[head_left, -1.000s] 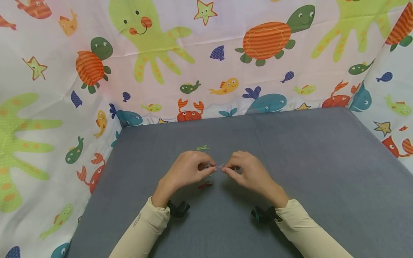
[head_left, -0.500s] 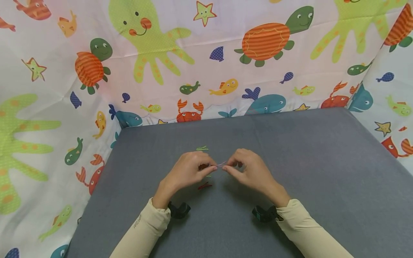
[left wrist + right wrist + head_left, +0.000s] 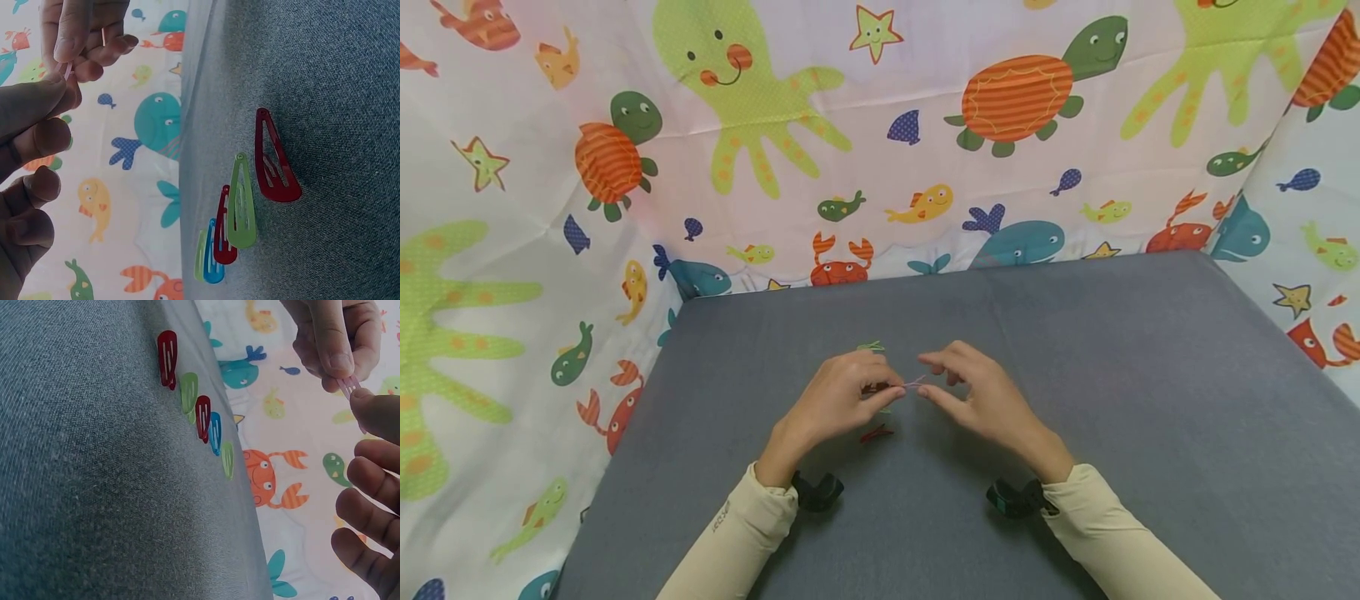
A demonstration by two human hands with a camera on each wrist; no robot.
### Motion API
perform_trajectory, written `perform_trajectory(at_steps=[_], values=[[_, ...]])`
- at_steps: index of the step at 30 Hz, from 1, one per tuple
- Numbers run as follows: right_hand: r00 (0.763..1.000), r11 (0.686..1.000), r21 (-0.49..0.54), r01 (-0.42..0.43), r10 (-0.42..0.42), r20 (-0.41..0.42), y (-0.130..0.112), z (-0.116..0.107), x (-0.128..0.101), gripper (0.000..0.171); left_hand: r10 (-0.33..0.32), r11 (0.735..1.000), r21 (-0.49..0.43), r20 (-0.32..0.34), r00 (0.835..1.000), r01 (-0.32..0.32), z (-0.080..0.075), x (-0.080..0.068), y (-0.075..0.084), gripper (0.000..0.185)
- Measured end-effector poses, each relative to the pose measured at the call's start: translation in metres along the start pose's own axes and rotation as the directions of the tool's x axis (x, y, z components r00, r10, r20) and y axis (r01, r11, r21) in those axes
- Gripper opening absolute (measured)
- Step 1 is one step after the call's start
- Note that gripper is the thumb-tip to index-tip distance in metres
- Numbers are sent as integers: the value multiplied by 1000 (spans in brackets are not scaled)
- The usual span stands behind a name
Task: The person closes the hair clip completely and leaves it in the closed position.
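Over the grey desk (image 3: 1075, 400), ringed by a sea-creature cloth (image 3: 925, 125), both hands are working on a pink hair clip (image 3: 913, 384) held in the air between them. The left hand (image 3: 838, 398) is pinching one end; the right hand (image 3: 981, 392) is hovering with fingers spread, its thumb at the other end. The clip looks to be mid-handling, and the next move likely calls for a firmer right-hand pinch. Other clips, red (image 3: 274, 159) and green (image 3: 241, 203), are lying on the desk below.
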State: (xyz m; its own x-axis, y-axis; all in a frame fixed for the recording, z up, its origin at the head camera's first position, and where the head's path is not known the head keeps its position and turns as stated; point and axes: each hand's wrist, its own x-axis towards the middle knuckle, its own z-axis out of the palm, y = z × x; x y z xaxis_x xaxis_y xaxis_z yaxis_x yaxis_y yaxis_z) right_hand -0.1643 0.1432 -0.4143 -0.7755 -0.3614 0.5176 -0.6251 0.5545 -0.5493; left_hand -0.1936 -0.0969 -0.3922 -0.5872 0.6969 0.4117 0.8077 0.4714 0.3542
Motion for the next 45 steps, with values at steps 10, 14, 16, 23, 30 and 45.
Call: perform_trajectory(at_steps=[10, 14, 16, 23, 30, 45], values=[[996, 999, 51, -14, 9, 88, 1, 0, -1, 32, 25, 999, -24, 6, 1000, -24, 0, -2, -1, 5], [994, 997, 71, 6, -14, 112, 2, 0, -1, 28, 50, 998, -26, 4, 999, -50, 1, -2, -2, 6], [993, 996, 84, 35, -44, 114, 2, 0, -1, 26, 51, 998, -28, 7, 999, -51, 0, -2, -2, 7], [986, 985, 106, 139, -148, 73, 3, 1, 1, 19, 53, 998, -44, 18, 998, -52, -2, -2, -1, 9], [983, 983, 82, 165, -171, 70, 3, 1, 4, 13, 81, 995, -61, 18, 997, -80, -1, -2, -3, 9], [973, 968, 119, 219, -226, 53, 4, -3, 3, 16, 103, 991, -85, 29, 994, -100, -1, -1, -1, 9]])
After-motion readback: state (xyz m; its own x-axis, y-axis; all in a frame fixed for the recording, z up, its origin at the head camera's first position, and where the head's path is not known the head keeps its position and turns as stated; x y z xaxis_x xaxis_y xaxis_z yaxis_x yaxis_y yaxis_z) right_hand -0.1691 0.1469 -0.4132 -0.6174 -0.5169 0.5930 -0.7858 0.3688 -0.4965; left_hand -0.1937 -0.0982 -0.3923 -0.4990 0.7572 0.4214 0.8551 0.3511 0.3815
